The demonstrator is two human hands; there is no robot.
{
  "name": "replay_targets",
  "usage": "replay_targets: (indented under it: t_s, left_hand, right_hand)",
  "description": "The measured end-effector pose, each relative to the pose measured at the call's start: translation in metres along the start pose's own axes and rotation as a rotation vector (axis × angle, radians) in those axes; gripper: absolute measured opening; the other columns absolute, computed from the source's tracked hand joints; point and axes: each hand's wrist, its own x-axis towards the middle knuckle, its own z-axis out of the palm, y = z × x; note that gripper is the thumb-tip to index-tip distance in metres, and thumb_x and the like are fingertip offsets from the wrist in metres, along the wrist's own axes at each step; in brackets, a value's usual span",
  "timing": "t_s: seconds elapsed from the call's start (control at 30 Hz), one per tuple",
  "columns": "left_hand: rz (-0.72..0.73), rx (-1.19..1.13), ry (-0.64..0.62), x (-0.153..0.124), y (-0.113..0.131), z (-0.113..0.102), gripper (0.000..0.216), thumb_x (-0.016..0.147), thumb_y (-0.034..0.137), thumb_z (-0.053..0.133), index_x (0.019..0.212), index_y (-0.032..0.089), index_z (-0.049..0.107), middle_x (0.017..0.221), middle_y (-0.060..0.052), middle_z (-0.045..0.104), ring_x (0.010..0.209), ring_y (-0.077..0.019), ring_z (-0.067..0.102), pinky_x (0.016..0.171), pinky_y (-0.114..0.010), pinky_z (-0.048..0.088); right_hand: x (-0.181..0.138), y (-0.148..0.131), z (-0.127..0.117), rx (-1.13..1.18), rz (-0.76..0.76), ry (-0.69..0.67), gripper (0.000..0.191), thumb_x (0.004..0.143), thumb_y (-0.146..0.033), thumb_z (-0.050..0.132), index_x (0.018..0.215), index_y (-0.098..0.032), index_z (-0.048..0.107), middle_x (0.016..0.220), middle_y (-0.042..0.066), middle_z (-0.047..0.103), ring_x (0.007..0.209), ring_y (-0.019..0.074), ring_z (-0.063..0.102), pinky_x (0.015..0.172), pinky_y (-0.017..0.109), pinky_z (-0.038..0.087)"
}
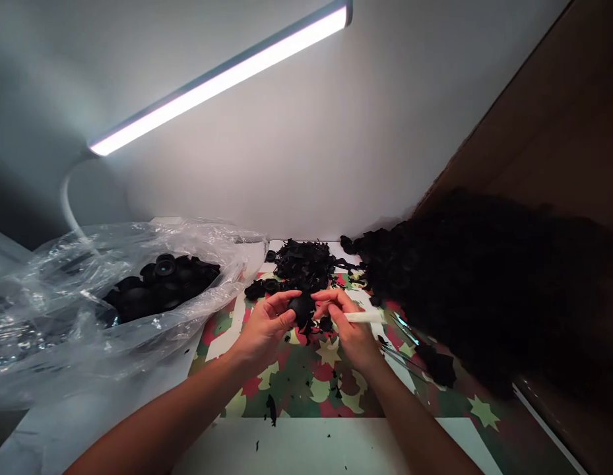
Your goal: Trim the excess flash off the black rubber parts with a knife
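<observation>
A round black cup-like part (302, 309), rubbery in look, is gripped between the thumb and fingers of my left hand (266, 328). My right hand (350, 328) is closed around a slim tool with a pale, whitish handle (363, 317). The handle points out to the right, and the tool's working end is hidden by my fingers. Fingertips of the right hand touch or nearly touch the part's right edge. Just behind the hands lies a heap of thin black scraps (306, 262). Small black bits lie on the patterned sheet (306, 382) below.
On the left, a clear plastic bag (227, 290) holds several round black parts (162, 287). A large dark pile (435, 277) fills the right side against a brown panel (548, 145). Metal scissors-like tools (405, 359) lie right of my hand. A lit tube lamp (222, 79) hangs above.
</observation>
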Motion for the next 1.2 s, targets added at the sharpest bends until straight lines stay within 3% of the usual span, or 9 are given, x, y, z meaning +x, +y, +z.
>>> replay_targets:
  t_s: [0.07,0.17,0.23,0.37,0.5,0.73,0.9,1.07,1.2]
  left_hand:
    - [0.006,-0.001,0.022,0.0,-0.006,-0.002,0.045,0.066,0.031,0.091,0.107,0.021,0.074,0.098,-0.005,0.072,0.088,-0.0164,0.066,0.08,-0.026,0.05]
    - [0.04,0.114,-0.018,-0.002,-0.007,-0.002,0.04,0.073,0.034,0.086,0.107,0.022,0.07,0.093,-0.003,0.07,0.076,-0.0148,0.066,0.075,-0.028,0.052]
    - [0.123,0.356,-0.054,-0.003,-0.001,0.0,0.037,0.077,0.034,0.082,0.11,0.024,0.069,0.099,-0.005,0.069,0.077,-0.0172,0.067,0.076,-0.032,0.054]
    - [0.424,0.959,-0.096,-0.004,0.013,0.0,0.046,0.068,0.024,0.088,0.112,0.03,0.075,0.119,-0.008,0.067,0.109,-0.0278,0.062,0.096,-0.041,0.049]
    - [0.482,1.14,-0.159,-0.001,0.011,-0.007,0.038,0.072,0.02,0.085,0.108,0.03,0.077,0.101,-0.008,0.074,0.093,-0.0272,0.065,0.084,-0.038,0.052]
    - [0.35,1.044,-0.089,-0.003,0.021,0.0,0.014,0.068,0.021,0.088,0.079,0.024,0.079,0.071,-0.002,0.074,0.064,-0.0198,0.063,0.062,-0.028,0.048]
    - [0.31,0.87,-0.048,-0.007,0.02,0.008,0.009,0.073,0.025,0.083,0.074,0.021,0.076,0.069,-0.002,0.074,0.063,-0.0184,0.065,0.058,-0.027,0.049]
    - [0.374,0.757,0.027,-0.013,0.013,0.003,0.01,0.071,0.022,0.084,0.076,0.021,0.075,0.072,-0.002,0.074,0.066,-0.0185,0.068,0.063,-0.028,0.054]
    - [0.298,0.612,0.068,-0.01,0.021,-0.005,0.01,0.072,0.021,0.082,0.078,0.019,0.074,0.072,-0.002,0.072,0.069,-0.0178,0.067,0.066,-0.028,0.055]
  right_hand:
    - [-0.005,-0.01,0.006,0.026,0.012,-0.042,0.027,0.102,-0.034,0.04,0.107,-0.022,0.063,0.075,0.001,0.066,0.071,0.019,0.064,0.066,0.03,0.048]
    - [-0.01,-0.015,0.011,-0.054,-0.03,-0.016,0.013,0.096,-0.032,0.057,0.095,-0.022,0.065,0.078,0.0,0.066,0.068,0.0176,0.06,0.061,0.028,0.044]
    - [-0.01,-0.014,0.011,-0.113,-0.07,0.024,0.011,0.093,-0.023,0.059,0.083,-0.022,0.063,0.074,0.0,0.063,0.066,0.0172,0.058,0.06,0.028,0.042]
    - [-0.012,-0.009,0.012,-0.215,-0.198,-0.016,0.022,0.088,-0.007,0.052,0.08,-0.023,0.064,0.077,0.001,0.063,0.072,0.0183,0.06,0.063,0.028,0.043]
    - [-0.015,-0.01,0.015,-0.263,-0.221,-0.049,0.031,0.084,0.0,0.043,0.083,-0.022,0.066,0.08,0.003,0.064,0.073,0.0183,0.06,0.063,0.028,0.043]
    - [-0.012,-0.013,0.009,-0.269,-0.173,0.037,0.025,0.087,-0.005,0.051,0.07,-0.022,0.055,0.067,-0.001,0.054,0.061,0.0164,0.05,0.057,0.028,0.035]
    - [-0.012,-0.016,0.014,-0.293,-0.189,0.088,0.023,0.088,-0.008,0.048,0.07,-0.023,0.048,0.066,0.0,0.052,0.06,0.0171,0.047,0.056,0.028,0.032]
    - [0.003,0.013,0.002,-0.338,0.062,0.207,0.019,0.09,-0.016,0.042,0.075,-0.024,0.05,0.062,0.0,0.053,0.056,0.0177,0.047,0.054,0.028,0.031]
    - [0.015,0.037,-0.018,-0.317,0.066,0.049,0.015,0.085,-0.022,0.055,0.072,-0.022,0.062,0.063,-0.001,0.061,0.059,0.0175,0.056,0.057,0.026,0.038]
